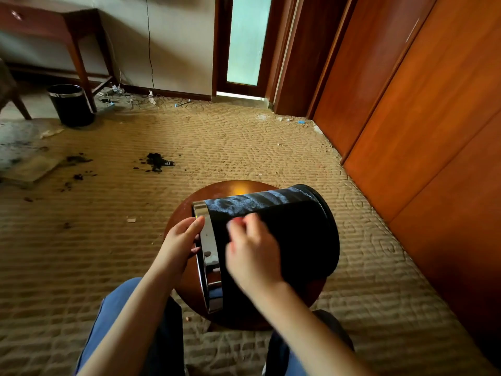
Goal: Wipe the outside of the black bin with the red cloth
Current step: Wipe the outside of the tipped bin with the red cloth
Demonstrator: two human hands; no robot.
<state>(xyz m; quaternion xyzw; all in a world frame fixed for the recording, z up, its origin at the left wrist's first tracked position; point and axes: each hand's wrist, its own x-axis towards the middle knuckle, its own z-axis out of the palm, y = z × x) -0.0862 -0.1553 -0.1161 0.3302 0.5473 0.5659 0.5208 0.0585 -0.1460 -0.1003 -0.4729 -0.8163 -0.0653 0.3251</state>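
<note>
Black bin (298, 234) lies on its side across the round wooden tabletop (235, 187), mouth toward the left edge, base overhanging the right edge; only the far and left margins of the tabletop show bare. Left hand (179, 240) clamps the chrome rim (208, 256) at the mouth, fingers over the band and thumb tucked below it. Right hand (252, 253) is laid on the upper side wall just beside the rim and is motion-blurred; whether its fingers are closed on anything cannot be told. A faint reddish smear at its fingertips may be the red cloth (238, 220), but the cloth proper is hidden under the hand or lost in the blur. Handling, as judged: the bin looks light and rigid, and a round body on its side will tend to roll, so the rim hold at the mouth is the sensible anchor while the wall is turned under the cloth. The chrome is likely slick and shows marks. The upper wall carries a greyish sheen, dust or glare, not resolvable. The underside resting on the tabletop, the inside and most of the base are out of sight.
</note>
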